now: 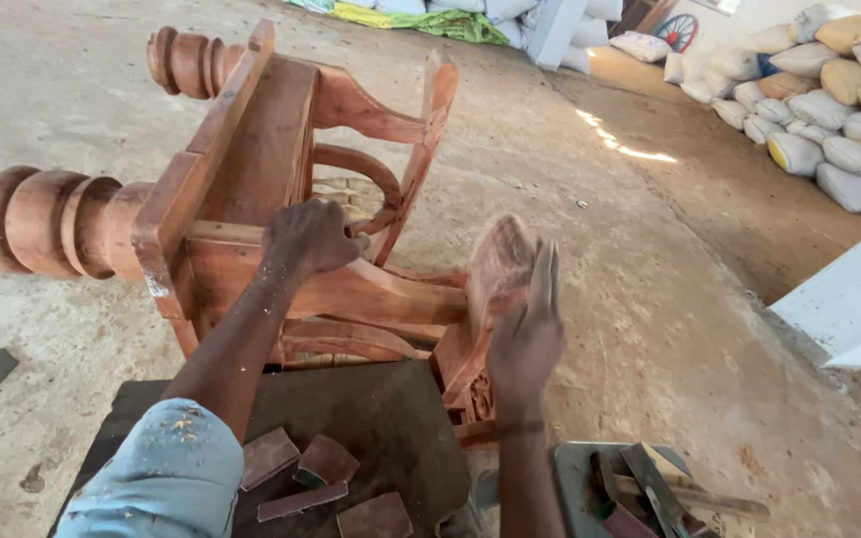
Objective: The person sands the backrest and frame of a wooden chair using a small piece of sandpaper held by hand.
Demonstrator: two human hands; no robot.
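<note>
A reddish wooden chair (251,169) lies on its side on the concrete floor, its turned legs pointing left. My left hand (311,237) grips a rail of the chair frame near the curved back pieces. My right hand (527,334) is blurred and presses a small sheet of sandpaper (547,274) against the chair's carved end piece (498,261). Wood dust covers both forearms and my light blue sleeve (166,478).
Several torn reddish sandpaper pieces (316,478) lie on a dark mat (391,418) in front of me. A metal tray with tools (640,488) sits at the lower right. Stacked sacks (829,100) line the far right wall. A white slab (854,299) stands at right.
</note>
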